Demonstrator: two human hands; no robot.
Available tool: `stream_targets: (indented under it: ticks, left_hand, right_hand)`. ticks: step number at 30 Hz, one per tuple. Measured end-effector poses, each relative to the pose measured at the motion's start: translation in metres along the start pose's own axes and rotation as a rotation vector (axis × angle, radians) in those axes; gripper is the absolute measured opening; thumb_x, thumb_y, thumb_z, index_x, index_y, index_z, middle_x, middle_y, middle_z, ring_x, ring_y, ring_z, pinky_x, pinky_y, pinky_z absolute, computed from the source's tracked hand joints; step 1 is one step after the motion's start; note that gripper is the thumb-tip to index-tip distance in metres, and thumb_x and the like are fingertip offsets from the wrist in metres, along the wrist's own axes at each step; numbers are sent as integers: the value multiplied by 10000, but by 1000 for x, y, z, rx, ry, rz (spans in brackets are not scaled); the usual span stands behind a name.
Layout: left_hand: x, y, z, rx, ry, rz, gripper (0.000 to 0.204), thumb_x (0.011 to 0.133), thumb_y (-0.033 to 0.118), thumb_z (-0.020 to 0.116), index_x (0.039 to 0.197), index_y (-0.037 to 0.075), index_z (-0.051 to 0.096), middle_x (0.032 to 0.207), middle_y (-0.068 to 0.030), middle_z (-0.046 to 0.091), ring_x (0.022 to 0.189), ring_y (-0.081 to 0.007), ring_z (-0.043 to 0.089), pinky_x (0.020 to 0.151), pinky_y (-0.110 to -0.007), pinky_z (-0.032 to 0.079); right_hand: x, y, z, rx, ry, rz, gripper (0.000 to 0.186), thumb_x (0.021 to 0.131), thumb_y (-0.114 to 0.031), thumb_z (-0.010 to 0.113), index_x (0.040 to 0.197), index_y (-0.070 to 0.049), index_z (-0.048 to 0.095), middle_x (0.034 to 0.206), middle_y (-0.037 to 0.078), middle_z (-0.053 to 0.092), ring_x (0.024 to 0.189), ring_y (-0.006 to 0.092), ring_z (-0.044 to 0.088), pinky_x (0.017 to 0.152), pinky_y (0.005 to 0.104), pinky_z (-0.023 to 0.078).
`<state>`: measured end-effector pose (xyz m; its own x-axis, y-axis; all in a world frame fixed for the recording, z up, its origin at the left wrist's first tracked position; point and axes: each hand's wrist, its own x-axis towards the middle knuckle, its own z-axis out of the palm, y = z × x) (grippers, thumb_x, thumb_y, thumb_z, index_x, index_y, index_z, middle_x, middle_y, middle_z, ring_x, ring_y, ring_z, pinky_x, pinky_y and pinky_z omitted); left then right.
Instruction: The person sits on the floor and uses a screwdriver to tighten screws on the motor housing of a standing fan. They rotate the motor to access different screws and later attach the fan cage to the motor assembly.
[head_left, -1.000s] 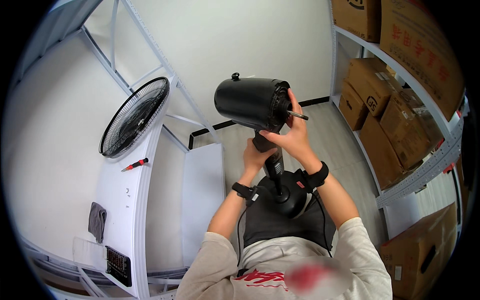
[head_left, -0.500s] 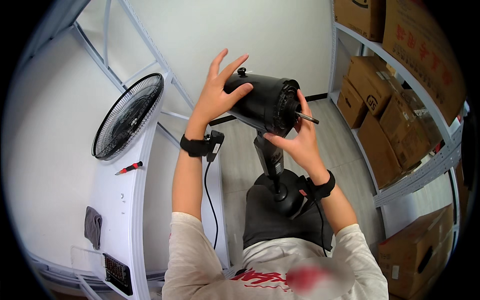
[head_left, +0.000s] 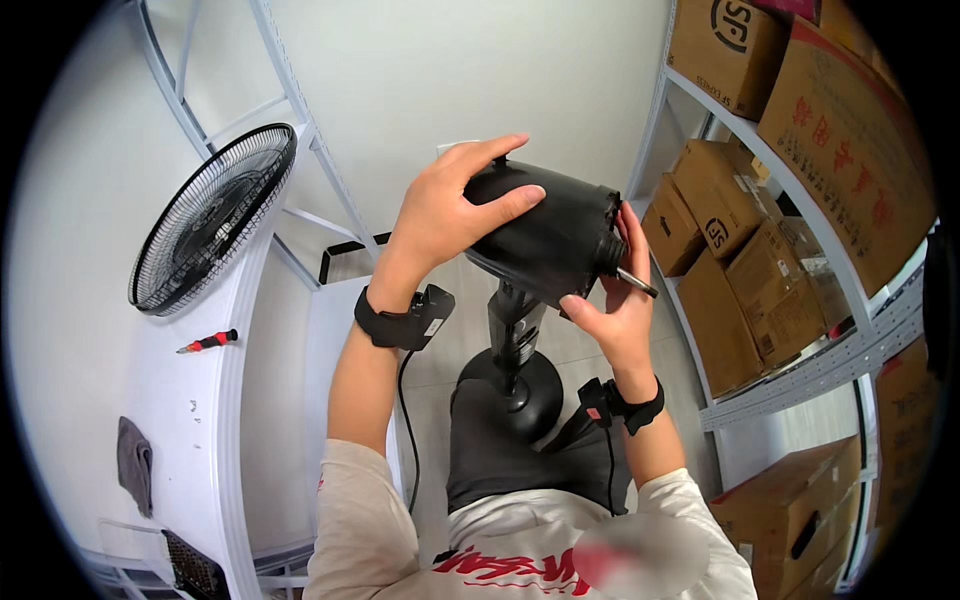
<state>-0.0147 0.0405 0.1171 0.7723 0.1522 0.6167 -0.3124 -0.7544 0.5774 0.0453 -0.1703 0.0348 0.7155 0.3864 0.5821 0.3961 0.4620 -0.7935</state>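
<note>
The black motor housing (head_left: 555,225) of a stand fan is between my two hands, tilted with its shaft (head_left: 637,283) pointing right and slightly down. My left hand (head_left: 455,205) wraps over the rear end, its thumb along the side and its fingers by the top knob, which is mostly hidden. At the front end, my right hand (head_left: 622,325) grips the rim, thumb below and fingers behind the shaft. Beneath the housing are the fan's pole (head_left: 513,325) and round base (head_left: 545,385), the latter close to my legs.
On the white shelf (head_left: 215,420) at left lie a fan grille (head_left: 215,220), a red-and-black screwdriver (head_left: 208,342), small screw-like pieces, a grey cloth (head_left: 134,465) and a bit case (head_left: 192,565). Cardboard boxes (head_left: 745,290) fill the rack at right. Cables hang from both wrist straps.
My left hand's raised, spread fingers have come down around the housing's rear and over its knob. My right hand keeps its place at the front rim. The whole view has shifted a little.
</note>
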Motion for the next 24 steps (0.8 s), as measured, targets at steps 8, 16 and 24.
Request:
stream_targets:
  ticks: [8, 16, 24]
  left_hand:
    - [-4, -1, 0, 48, 46, 8, 597, 840, 395, 776, 1378, 183, 628, 1228, -115, 676, 1103, -266, 643, 988, -358, 486]
    - [-7, -4, 4, 54, 78, 8, 644, 819, 450, 792, 1386, 196, 623, 1207, -97, 684, 1080, -257, 653, 953, -359, 502]
    - [-9, -7, 5, 99, 101, 2, 642, 821, 513, 771, 1371, 211, 635, 1141, -86, 692, 1047, -255, 655, 919, -356, 516]
  right_hand:
    - [1, 4, -5, -69, -6, -15, 1120, 642, -213, 907, 1557, -6, 295, 1492, 126, 421, 1358, 252, 460, 1130, 418, 406]
    - [-3, 6, -6, -44, 12, -46, 1123, 670, -246, 907, 1555, 34, 276, 1481, 168, 438, 1362, 268, 465, 1145, 422, 384]
    - [-9, 13, -7, -113, 14, -72, 1140, 685, -280, 912, 1560, 43, 256, 1500, 181, 420, 1385, 284, 450, 1154, 432, 375]
